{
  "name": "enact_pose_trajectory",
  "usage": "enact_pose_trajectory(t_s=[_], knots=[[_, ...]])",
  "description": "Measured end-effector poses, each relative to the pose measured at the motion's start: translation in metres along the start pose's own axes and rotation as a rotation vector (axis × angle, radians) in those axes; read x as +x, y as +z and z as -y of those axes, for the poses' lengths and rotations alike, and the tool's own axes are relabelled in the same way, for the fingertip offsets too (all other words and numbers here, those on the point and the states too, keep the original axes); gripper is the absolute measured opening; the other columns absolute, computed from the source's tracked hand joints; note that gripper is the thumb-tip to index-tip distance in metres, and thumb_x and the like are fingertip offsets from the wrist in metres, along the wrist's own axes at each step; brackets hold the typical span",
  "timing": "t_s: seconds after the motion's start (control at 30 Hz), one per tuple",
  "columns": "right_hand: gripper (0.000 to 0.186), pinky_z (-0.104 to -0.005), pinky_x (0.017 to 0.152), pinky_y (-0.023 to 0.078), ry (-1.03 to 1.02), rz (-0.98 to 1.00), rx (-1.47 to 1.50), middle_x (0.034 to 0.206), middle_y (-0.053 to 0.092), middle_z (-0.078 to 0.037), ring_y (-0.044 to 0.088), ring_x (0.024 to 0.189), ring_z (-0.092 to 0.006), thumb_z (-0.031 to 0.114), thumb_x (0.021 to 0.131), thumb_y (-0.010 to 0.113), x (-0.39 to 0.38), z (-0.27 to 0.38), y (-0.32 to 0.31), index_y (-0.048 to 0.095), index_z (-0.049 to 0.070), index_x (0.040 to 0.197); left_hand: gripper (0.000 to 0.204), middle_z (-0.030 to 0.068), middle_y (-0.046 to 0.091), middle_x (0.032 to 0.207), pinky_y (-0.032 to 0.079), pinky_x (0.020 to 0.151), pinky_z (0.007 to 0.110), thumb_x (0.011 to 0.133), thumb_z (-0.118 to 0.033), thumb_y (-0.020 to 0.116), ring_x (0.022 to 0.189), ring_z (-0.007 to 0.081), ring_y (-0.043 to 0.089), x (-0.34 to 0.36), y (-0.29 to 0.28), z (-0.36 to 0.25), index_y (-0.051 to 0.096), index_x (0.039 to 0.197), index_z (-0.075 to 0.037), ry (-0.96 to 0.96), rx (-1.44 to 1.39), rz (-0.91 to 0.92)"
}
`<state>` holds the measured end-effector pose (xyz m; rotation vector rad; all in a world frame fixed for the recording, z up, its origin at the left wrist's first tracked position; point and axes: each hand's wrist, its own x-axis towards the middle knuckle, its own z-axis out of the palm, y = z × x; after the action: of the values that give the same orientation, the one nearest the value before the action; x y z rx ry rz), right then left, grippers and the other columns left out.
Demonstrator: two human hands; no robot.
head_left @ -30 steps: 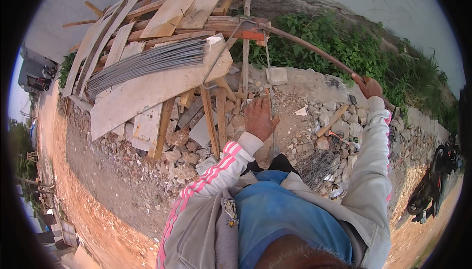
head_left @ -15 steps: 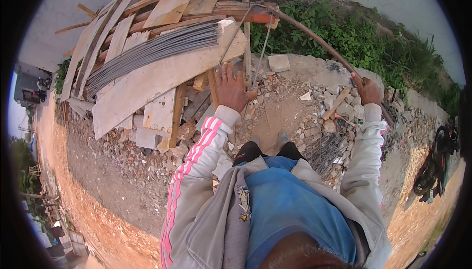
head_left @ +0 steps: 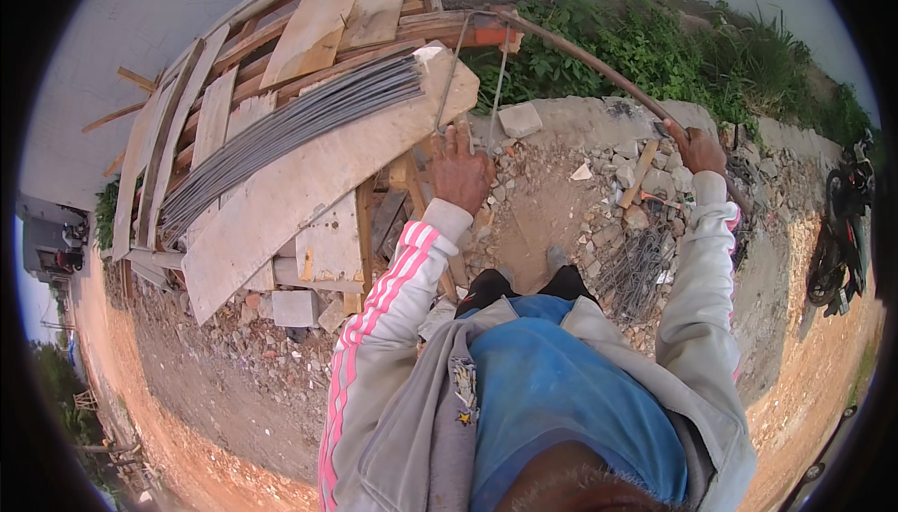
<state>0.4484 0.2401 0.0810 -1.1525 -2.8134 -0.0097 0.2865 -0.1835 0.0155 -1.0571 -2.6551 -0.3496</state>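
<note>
My right hand [head_left: 702, 149] is closed around a long brown metal bar [head_left: 599, 65]. The bar reaches up and left to an orange-marked timber end [head_left: 493, 35] on the wood stack. From there a thin grey metal rod [head_left: 453, 72], bent into a narrow U, hangs with its two legs toward me. My left hand [head_left: 461, 171] lies at the lower ends of those legs, fingers stretched out and fingertips by the rod. Left of it, a bundle of grey steel rods [head_left: 290, 129] rests on a wide, pale plank [head_left: 327, 180].
Beneath the plank stand timber boards and a pale block [head_left: 296, 308]. Stones, a wooden stick [head_left: 639, 173] and tangled wire [head_left: 636, 274] lie on the ground at right. Green plants [head_left: 645, 54] grow along the wall. A motorbike [head_left: 837, 241] stands at far right.
The whole view has shifted slightly. The bent rod's legs hang more upright than before, and my left hand has moved a little right with them. My right hand still grips the bar.
</note>
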Motion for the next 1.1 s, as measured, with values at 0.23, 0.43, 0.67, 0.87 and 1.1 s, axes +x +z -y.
enact_pose_trajectory(t_s=[0.23, 0.43, 0.67, 0.87, 1.1], knots=[[0.093, -0.0532, 0.079, 0.054, 0.051, -0.001, -0.023, 0.090, 0.072, -0.024, 0.070, 0.091, -0.0441, 0.088, 0.088, 0.032, -0.022, 0.014, 0.004, 0.073, 0.004, 0.097, 0.023, 0.0234, 0.053, 0.145, 0.045, 0.107, 0.048, 0.085, -0.021, 0.066, 0.134, 0.0385, 0.050, 0.000, 0.011, 0.028, 0.076, 0.088, 0.000, 0.077, -0.126, -0.061], [0.093, -0.0476, 0.083, 0.055, 0.112, 0.090, -0.008, 0.097, 0.075, -0.018, 0.072, 0.096, -0.0376, 0.090, 0.087, 0.031, -0.041, 0.030, -0.005, 0.076, 0.010, 0.106, 0.023, 0.0150, 0.057, 0.143, 0.056, 0.094, 0.043, 0.086, -0.020, 0.066, 0.127, 0.0320, 0.057, -0.001, -0.009, 0.043, 0.075, 0.085, 0.001, 0.058, -0.187, 0.045], [0.094, -0.0480, 0.082, 0.056, 0.135, 0.046, -0.039, 0.098, 0.075, -0.019, 0.072, 0.097, -0.0383, 0.090, 0.087, 0.030, -0.060, 0.043, -0.005, 0.075, 0.009, 0.106, 0.022, 0.0039, 0.060, 0.143, 0.058, 0.082, 0.044, 0.086, -0.019, 0.065, 0.095, 0.0297, 0.071, 0.002, 0.008, 0.061, 0.074, 0.084, 0.001, 0.096, -0.216, -0.049], [0.093, -0.0492, 0.081, 0.056, 0.134, 0.066, -0.035, 0.097, 0.074, -0.020, 0.072, 0.096, -0.0385, 0.088, 0.088, 0.031, -0.066, 0.051, -0.009, 0.076, 0.008, 0.105, 0.021, 0.0039, 0.060, 0.142, 0.058, 0.077, 0.045, 0.086, -0.019, 0.066, 0.084, 0.0324, 0.072, 0.003, 0.007, 0.065, 0.073, 0.084, 0.000, 0.122, -0.224, -0.080], [0.092, -0.0506, 0.079, 0.056, 0.119, 0.060, 0.017, 0.093, 0.074, -0.021, 0.072, 0.092, -0.0402, 0.087, 0.088, 0.036, -0.057, 0.045, -0.014, 0.076, 0.005, 0.101, 0.020, 0.0051, 0.061, 0.142, 0.059, 0.078, 0.044, 0.085, -0.017, 0.066, 0.085, 0.0325, 0.072, 0.004, -0.004, 0.058, 0.073, 0.082, 0.000, 0.081, -0.221, -0.036]])
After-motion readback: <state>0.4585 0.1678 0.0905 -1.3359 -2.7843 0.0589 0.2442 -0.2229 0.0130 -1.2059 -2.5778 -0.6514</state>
